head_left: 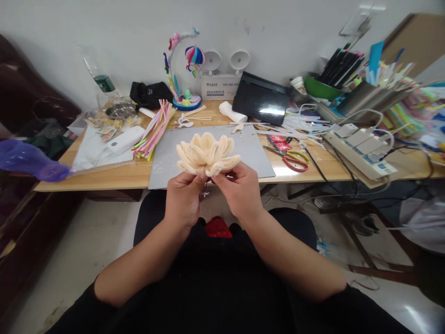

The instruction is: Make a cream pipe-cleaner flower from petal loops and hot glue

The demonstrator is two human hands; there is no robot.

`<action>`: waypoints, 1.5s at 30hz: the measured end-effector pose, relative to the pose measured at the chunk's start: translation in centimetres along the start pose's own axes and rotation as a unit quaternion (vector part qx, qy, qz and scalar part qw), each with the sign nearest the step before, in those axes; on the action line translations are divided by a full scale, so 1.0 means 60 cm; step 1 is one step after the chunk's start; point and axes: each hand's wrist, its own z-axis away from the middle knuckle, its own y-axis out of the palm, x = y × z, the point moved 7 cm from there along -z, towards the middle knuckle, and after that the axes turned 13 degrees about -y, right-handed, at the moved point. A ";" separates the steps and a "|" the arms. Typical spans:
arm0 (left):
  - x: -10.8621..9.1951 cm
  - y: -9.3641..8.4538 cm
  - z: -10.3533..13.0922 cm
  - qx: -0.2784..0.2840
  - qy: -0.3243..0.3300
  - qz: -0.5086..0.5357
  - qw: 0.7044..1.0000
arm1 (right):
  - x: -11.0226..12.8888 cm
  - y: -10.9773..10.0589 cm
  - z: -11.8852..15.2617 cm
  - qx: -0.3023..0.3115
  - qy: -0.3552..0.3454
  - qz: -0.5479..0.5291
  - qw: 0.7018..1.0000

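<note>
A cream-coloured flower (207,150) with several looped, fuzzy petals, like pipe cleaners, is held up in front of the table's near edge. My left hand (183,197) pinches its base from the left, with the thumb at the bottom middle. From the right, my right hand (241,188) grips the lower petals, its thumb close to the other thumb. The fingers behind the flower are partly hidden. Beyond it lies a grey mat (167,153) on the wooden table (321,162).
Scissors (295,160) lie right of the mat, near a power strip (361,155) with cables. Colourful pipe cleaners (158,130) lie to the left. A decorated stand (187,103), a black tablet-like device (260,97) and a green bowl of markers (321,87) line the back.
</note>
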 end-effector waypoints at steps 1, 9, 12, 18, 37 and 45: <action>0.001 0.003 -0.001 0.008 -0.011 0.016 1.000 | -0.006 0.001 0.000 -0.006 0.010 -0.011 1.000; -0.004 0.021 0.002 0.031 -0.062 0.109 0.992 | 0.035 0.000 0.001 -0.012 -0.072 0.097 0.993; -0.006 0.019 0.002 0.020 -0.059 0.127 0.990 | 0.056 0.006 0.005 0.004 -0.115 0.117 0.986; -0.003 0.017 0.004 0.023 -0.051 0.132 0.990 | 0.028 0.003 0.007 -0.033 -0.042 0.054 0.997; -0.001 0.009 -0.002 0.086 -0.161 0.211 0.960 | -0.010 0.047 0.036 0.042 0.027 -0.100 0.994; 0.004 0.004 0.004 0.046 -0.219 0.229 0.947 | 0.012 0.047 0.035 0.093 -0.033 0.010 0.995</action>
